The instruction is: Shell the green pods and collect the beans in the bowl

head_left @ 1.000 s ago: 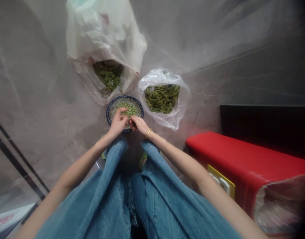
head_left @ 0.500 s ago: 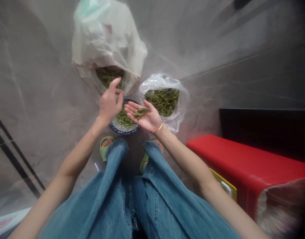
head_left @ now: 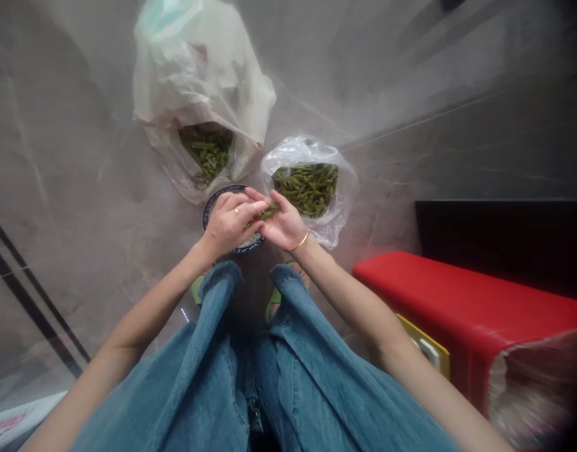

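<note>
My right hand [head_left: 288,227] is palm up with green edamame pods [head_left: 270,211] lying on its fingers. My left hand [head_left: 229,223], a gold ring on one finger, reaches across with its fingertips pinched on a pod there. Both hands are over a blue-and-white patterned bowl [head_left: 206,216] on the floor, and they hide most of what it holds. Just beyond my right hand is a clear plastic bag [head_left: 347,188] full of edamame pods [head_left: 311,188]. A larger white plastic bag [head_left: 203,81] lies farther off, with green pods [head_left: 210,150] in its mouth.
My knees in blue jeans [head_left: 217,301] and green slippers [head_left: 274,301] are close below the bowl. To the right are a red box-like thing [head_left: 448,295] and a yellow-edged item [head_left: 434,351]. A dark panel [head_left: 505,245] is behind them. The floor [head_left: 104,157] is grey.
My left hand has come down and right from above the bowl to the pods in my right palm, its fingers closing on one. My right hand has hardly moved.
</note>
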The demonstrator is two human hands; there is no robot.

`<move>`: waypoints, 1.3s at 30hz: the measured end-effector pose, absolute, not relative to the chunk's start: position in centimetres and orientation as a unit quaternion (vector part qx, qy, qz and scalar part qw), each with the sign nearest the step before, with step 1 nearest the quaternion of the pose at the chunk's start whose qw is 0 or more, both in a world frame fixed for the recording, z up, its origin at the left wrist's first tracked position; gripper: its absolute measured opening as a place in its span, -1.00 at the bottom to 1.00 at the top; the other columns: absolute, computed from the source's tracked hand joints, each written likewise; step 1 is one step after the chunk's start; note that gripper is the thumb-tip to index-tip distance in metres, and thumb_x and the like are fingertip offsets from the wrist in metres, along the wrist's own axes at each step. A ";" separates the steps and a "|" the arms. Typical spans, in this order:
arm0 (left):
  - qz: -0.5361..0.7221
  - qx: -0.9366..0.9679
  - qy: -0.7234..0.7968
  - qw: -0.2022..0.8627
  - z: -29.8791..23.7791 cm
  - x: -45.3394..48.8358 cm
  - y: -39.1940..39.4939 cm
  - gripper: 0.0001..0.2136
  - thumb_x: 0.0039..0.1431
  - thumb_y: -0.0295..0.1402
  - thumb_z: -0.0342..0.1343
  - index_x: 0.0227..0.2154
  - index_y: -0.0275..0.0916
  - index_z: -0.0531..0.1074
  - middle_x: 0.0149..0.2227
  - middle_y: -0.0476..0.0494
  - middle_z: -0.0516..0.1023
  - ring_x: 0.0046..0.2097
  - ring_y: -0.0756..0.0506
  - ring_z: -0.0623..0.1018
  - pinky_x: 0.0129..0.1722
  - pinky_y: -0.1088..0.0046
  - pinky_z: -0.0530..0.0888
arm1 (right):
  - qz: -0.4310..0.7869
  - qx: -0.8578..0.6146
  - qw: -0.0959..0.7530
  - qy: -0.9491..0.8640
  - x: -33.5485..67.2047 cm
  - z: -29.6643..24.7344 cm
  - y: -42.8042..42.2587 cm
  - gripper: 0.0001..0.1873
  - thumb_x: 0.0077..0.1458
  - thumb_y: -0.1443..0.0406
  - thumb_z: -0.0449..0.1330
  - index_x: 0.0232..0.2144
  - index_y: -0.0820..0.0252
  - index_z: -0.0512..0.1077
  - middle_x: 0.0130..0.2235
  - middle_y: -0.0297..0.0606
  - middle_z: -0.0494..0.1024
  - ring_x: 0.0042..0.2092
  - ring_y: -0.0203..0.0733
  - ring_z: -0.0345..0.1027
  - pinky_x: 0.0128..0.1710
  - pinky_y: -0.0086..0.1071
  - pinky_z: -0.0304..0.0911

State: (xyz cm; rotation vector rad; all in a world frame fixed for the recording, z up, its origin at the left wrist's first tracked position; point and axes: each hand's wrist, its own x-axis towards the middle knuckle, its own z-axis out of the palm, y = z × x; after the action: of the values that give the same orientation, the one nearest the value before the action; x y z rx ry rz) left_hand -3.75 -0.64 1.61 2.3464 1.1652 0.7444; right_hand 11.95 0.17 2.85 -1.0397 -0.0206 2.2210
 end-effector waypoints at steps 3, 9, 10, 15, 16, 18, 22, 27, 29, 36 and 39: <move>0.272 0.831 0.434 0.217 1.9 -3.7 -0.7 -0.76 0.23 -0.23 0.07 -0.09 -0.17 0.41 -0.21 -0.12 0.55 -0.15 -0.09 0.49 -0.08 0.31 0.34 | 0.836 -0.424 0.348 -0.023 12.0 2.5 0.0 -0.64 0.25 0.12 -0.09 -0.23 0.16 0.43 -0.40 -0.32 0.53 -0.34 -0.30 0.39 -0.37 -0.44 0.32; 0.292 0.800 0.463 0.245 2.0 -4.5 -0.6 -0.75 0.25 -0.27 0.06 -0.04 -0.16 0.35 -0.30 -0.05 0.58 -0.13 -0.09 0.49 -0.04 0.29 0.34 | 0.799 -0.493 0.335 -0.075 12.4 1.6 -0.5 -0.48 0.08 -0.11 0.07 -0.62 0.16 0.15 -0.64 -0.41 0.27 -0.58 -0.37 0.17 -0.63 -0.50 0.06; 0.289 0.802 0.464 0.240 2.0 -4.8 -0.5 -0.75 0.25 -0.27 0.06 -0.04 -0.15 0.36 -0.29 -0.06 0.57 -0.14 -0.09 0.49 -0.05 0.30 0.36 | 0.807 -0.491 0.313 -0.099 12.5 1.5 -0.6 -0.44 0.05 -0.13 0.08 -0.65 0.15 0.09 -0.67 -0.43 0.20 -0.62 -0.39 0.10 -0.67 -0.50 -0.04; 0.274 0.843 0.427 0.181 1.4 -5.4 -0.2 -0.77 0.24 -0.29 0.06 -0.07 -0.17 0.42 -0.28 -0.11 0.51 -0.19 -0.07 0.49 -0.15 0.38 0.42 | 0.830 -0.465 0.270 -0.152 12.5 1.5 -1.1 -0.52 0.08 0.10 0.16 -0.68 0.15 0.03 -0.68 -0.50 0.02 -0.66 -0.45 -0.11 -0.67 -0.48 -0.22; 0.270 0.849 0.415 0.187 1.3 -5.4 -0.2 -0.75 0.24 -0.28 0.05 -0.05 -0.19 0.41 -0.28 -0.12 0.51 -0.19 -0.07 0.49 -0.15 0.38 0.43 | 0.833 -0.460 0.271 -0.147 12.5 1.6 -1.1 -0.55 0.08 0.15 0.16 -0.67 0.15 0.05 -0.67 -0.51 0.01 -0.65 -0.46 -0.13 -0.67 -0.48 -0.21; 0.253 0.854 0.399 0.220 1.1 -5.4 -0.3 -0.71 0.27 -0.28 0.00 0.00 -0.22 0.36 -0.29 -0.13 0.51 -0.22 -0.07 0.50 -0.19 0.39 0.44 | 0.840 -0.450 0.267 -0.143 12.4 1.6 -1.2 -0.59 0.06 0.17 0.17 -0.65 0.17 0.09 -0.66 -0.51 0.02 -0.64 -0.47 -0.14 -0.66 -0.49 -0.22; 0.229 0.847 0.391 0.278 0.9 -4.9 -0.7 -0.70 0.33 -0.31 -0.13 0.03 -0.23 0.34 -0.40 -0.10 0.47 -0.35 -0.03 0.47 -0.33 0.46 0.42 | 0.833 -0.448 0.271 -0.176 11.9 1.1 -1.8 -0.58 0.05 0.10 0.19 -0.64 0.17 0.13 -0.65 -0.48 0.10 -0.63 -0.44 -0.05 -0.65 -0.48 -0.21; 0.286 0.756 0.454 0.374 0.4 -3.8 -1.8 -0.70 0.33 -0.25 -0.15 0.03 -0.24 0.30 -0.43 -0.04 0.43 -0.39 0.00 0.45 -0.28 0.47 0.42 | 0.733 -0.533 0.352 -0.234 10.4 0.3 -2.7 -0.56 0.08 -0.03 0.14 -0.58 0.13 0.14 -0.61 -0.47 0.12 -0.58 -0.40 -0.02 -0.59 -0.47 -0.06; 0.304 0.696 0.500 0.417 0.4 -3.4 -2.3 -0.68 0.33 -0.24 -0.13 0.08 -0.22 0.21 -0.52 0.05 0.35 -0.50 0.04 0.37 -0.38 0.51 0.38 | 0.674 -0.570 0.358 -0.305 10.1 0.3 -3.0 -0.56 0.11 -0.03 0.09 -0.58 0.12 0.14 -0.59 -0.44 0.12 -0.53 -0.36 -0.01 -0.53 -0.45 0.01; 0.332 0.632 0.566 0.413 0.5 -2.7 -3.4 -0.63 0.31 -0.28 -0.07 0.14 -0.18 0.09 -0.51 0.08 0.38 -0.49 0.06 0.39 -0.40 0.55 0.36 | 0.552 -0.561 0.384 -0.483 10.3 0.8 -3.6 -0.68 0.20 0.10 0.03 -0.51 0.14 0.30 -0.44 -0.33 0.30 -0.34 -0.28 0.18 -0.24 -0.40 0.15; 0.341 0.661 0.557 0.369 -0.2 -3.2 -3.7 -0.62 0.31 -0.29 -0.06 0.14 -0.21 0.08 -0.40 0.01 0.51 -0.36 0.04 0.50 -0.26 0.51 0.44 | 0.617 -0.563 0.371 -0.406 10.0 0.3 -3.5 -0.61 0.19 0.03 0.00 -0.54 0.15 0.26 -0.54 -0.39 0.24 -0.45 -0.33 0.13 -0.40 -0.42 0.11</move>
State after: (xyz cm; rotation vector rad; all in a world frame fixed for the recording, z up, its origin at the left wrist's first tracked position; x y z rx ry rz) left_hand -3.18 -3.71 -0.24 1.6975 1.4304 0.8759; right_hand 10.04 -3.52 0.35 -1.4445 -1.0413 1.5822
